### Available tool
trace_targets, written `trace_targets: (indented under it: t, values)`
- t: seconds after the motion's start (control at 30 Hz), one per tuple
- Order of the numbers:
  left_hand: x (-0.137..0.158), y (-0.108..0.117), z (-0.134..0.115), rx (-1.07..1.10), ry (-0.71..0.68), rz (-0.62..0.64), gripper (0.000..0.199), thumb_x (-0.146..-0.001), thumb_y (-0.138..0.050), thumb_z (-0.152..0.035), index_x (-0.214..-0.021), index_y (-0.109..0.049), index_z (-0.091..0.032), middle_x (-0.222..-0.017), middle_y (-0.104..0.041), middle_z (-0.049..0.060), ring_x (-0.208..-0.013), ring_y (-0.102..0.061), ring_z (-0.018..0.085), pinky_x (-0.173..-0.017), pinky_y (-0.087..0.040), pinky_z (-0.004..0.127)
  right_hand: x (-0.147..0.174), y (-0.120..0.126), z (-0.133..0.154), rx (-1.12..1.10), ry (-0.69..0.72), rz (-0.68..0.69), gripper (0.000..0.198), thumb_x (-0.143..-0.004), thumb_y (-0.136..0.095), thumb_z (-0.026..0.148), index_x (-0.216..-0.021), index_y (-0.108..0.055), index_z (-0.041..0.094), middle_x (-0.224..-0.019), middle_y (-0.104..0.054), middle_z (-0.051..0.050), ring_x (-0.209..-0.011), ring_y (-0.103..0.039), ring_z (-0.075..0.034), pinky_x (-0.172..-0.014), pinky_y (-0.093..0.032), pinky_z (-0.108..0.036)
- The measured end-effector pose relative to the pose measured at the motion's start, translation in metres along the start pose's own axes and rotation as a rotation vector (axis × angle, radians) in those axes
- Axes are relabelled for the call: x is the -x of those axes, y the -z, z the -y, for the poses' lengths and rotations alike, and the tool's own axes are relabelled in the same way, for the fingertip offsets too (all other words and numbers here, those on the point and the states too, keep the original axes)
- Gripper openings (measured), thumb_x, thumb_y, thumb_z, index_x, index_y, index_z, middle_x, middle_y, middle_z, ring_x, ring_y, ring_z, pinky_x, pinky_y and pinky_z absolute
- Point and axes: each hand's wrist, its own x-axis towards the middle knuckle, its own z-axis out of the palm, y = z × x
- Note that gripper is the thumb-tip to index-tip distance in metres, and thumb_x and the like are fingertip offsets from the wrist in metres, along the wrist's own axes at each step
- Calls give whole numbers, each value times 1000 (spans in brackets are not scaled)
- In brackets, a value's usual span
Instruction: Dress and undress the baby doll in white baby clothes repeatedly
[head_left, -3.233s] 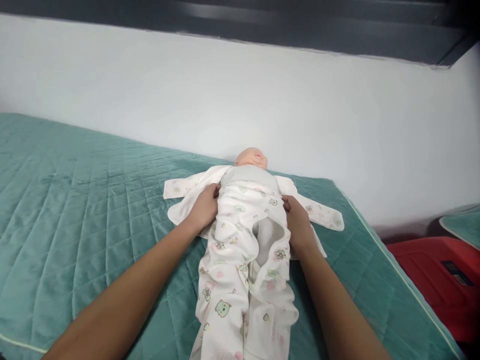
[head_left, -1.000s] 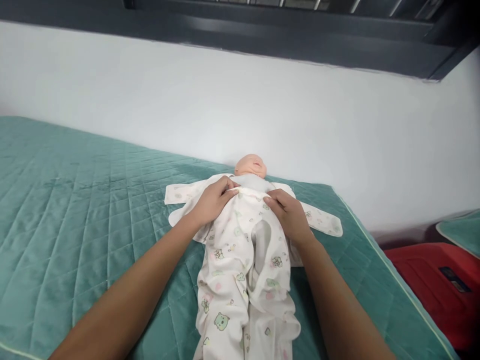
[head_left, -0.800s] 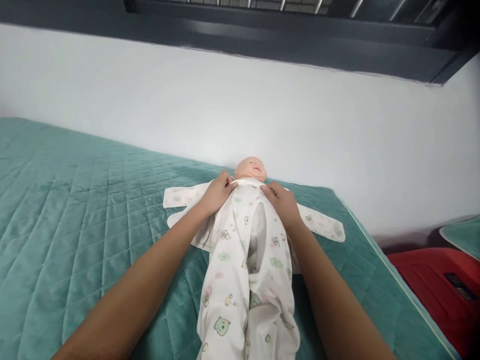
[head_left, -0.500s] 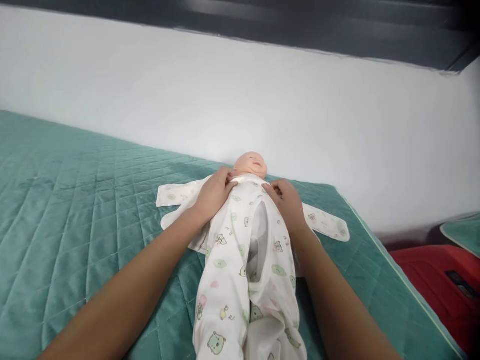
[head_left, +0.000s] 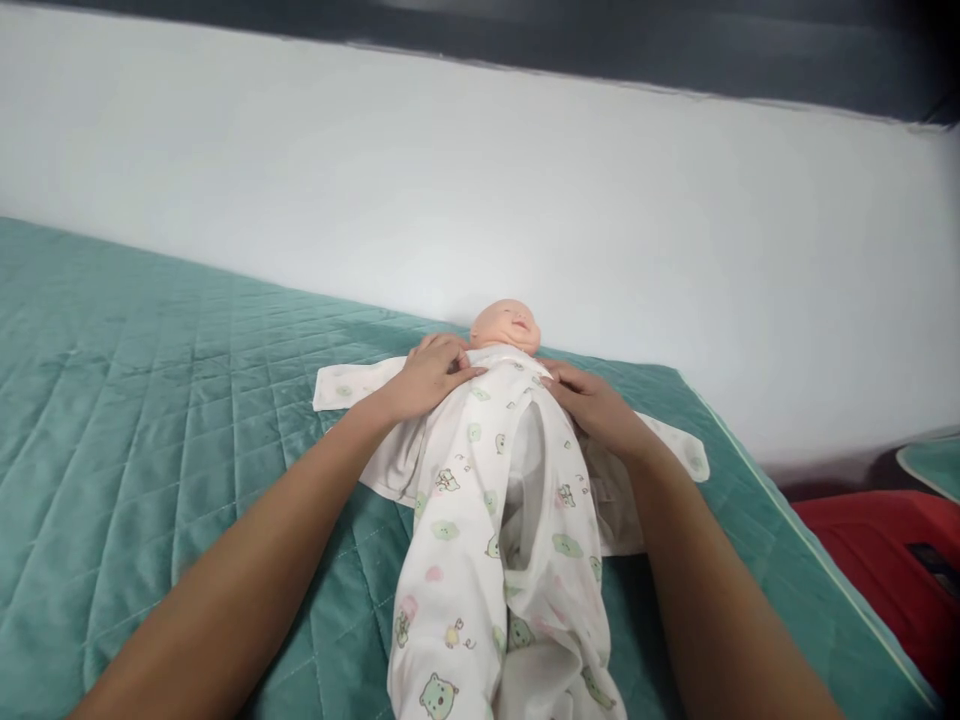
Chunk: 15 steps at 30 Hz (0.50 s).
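Observation:
A baby doll [head_left: 507, 324] lies on its back, its bald head close to the wall. White open-crotch baby pants [head_left: 450, 520], printed with green bears and clouds, cover it up to the chest. Under the doll a matching baby top [head_left: 352, 382] is spread, its sleeves stretched out to both sides. My left hand [head_left: 433, 375] rests at the doll's left-of-view shoulder, fingers apart and thumb on the waistband. On the other side my right hand [head_left: 592, 402] touches the upper edge of the pants with outstretched fingers. Some fingertips are hidden by the hands.
A quilted green cover [head_left: 187, 440] lies beneath everything and runs back to a white wall [head_left: 337, 180]. Past its right edge stands a red plastic object [head_left: 870, 550], lower down. A dark ledge [head_left: 600, 40] crosses the top of the view.
My right hand has moved outward and its fingers have straightened. My left hand has flattened somewhat, its fingers loosening at the waistband. The doll stays in place; the view has shifted slightly.

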Motion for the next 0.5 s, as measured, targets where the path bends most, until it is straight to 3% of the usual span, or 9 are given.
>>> trace_targets:
  t: [0.23, 0.37, 0.5]
  values:
    - [3, 6, -10, 63, 58, 33, 31, -88, -52, -46, -73, -51, -20, -123, -59, 6, -121, -48, 25, -109, -30, 43, 0, -1, 1, 76, -59, -55, 38, -86, -53, 58, -78, -67, 23, -128, -65, -4, -111, -60, -29, -92, -48, -41]
    - [1, -2, -5, 53, 17, -77, 28, -90, -51, -44, -74, -49, -20, -102, -64, 3, -97, -58, 21, -94, -40, 36, -3, -5, 6, 194, -115, -114, 37, -87, -50, 55, -76, -65, 23, -99, -71, -3, -90, -62, -25, -78, -46, -35]
    - [-3, -9, 0, -32, 71, -206, 27, -92, -48, -42, -74, -47, -21, -78, -62, 0, -75, -55, 19, -73, -40, 31, -10, -12, 5, 344, -158, -243, 39, -89, -45, 53, -68, -56, 22, -70, -62, -1, -71, -54, -20, -67, -38, -31]
